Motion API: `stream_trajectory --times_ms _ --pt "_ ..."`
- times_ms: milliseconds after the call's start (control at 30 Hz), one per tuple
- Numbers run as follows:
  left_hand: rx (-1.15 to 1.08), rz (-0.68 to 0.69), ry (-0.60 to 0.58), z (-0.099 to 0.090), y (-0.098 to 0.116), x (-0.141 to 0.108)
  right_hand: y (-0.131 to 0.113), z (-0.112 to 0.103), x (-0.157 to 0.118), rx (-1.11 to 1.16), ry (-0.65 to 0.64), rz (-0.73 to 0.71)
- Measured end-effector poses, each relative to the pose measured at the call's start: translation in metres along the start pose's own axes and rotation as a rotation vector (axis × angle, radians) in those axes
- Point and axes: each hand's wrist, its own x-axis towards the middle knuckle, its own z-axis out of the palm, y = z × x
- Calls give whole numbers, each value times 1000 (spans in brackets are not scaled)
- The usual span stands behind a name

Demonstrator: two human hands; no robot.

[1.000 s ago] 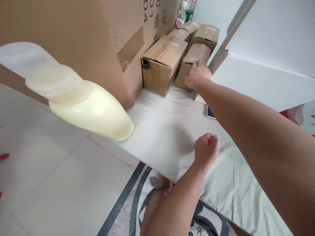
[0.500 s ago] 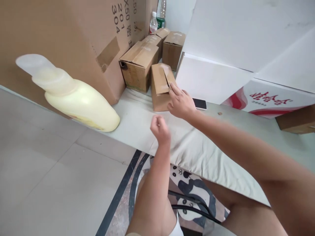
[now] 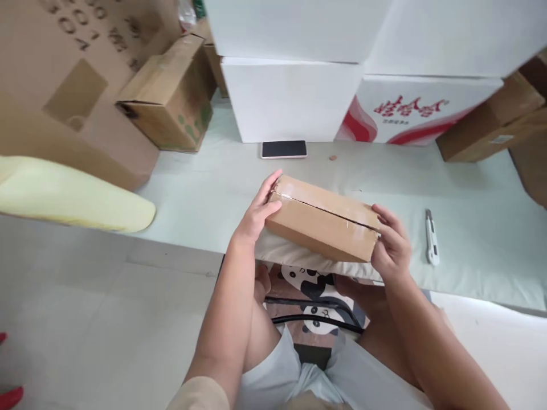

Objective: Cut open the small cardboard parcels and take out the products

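Note:
A closed brown cardboard box is between my two hands at the front edge of the cloth-covered table. Its top flaps meet in a narrow dark seam, with shiny tape at the ends. My left hand grips the left end, thumb on top. Fingers of my right hand wrap around the right end. The box sits tilted, its right end nearer me. To the right of my right hand lies a white box cutter. A dark-screened phone rests behind the box.
White cartons with red print stand stacked along the back. Brown boxes and a very large carton fill the left. A pale yellow bottle stands at the left edge. More brown boxes are at right.
The box has come from the group at the back left to the table's front edge, now held in both hands. The view has swung right, bringing the box cutter into sight.

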Motion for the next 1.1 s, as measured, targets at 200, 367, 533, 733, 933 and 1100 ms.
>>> stream_trajectory --times_ms 200,367,533,733,933,1100 --pt "-28 5 -15 39 -10 16 41 -36 6 -338 242 480" --pt "-24 32 89 43 -10 14 76 -73 -9 -768 -130 854" --pt "28 38 183 52 -6 12 102 -96 -22 -570 -131 951" --pt "95 34 185 73 -13 6 98 -79 -9 337 374 1008" --pt "134 143 65 80 -28 -7 80 -74 19 682 696 936" --pt "45 148 -72 76 -25 -6 19 -78 53 445 648 845"
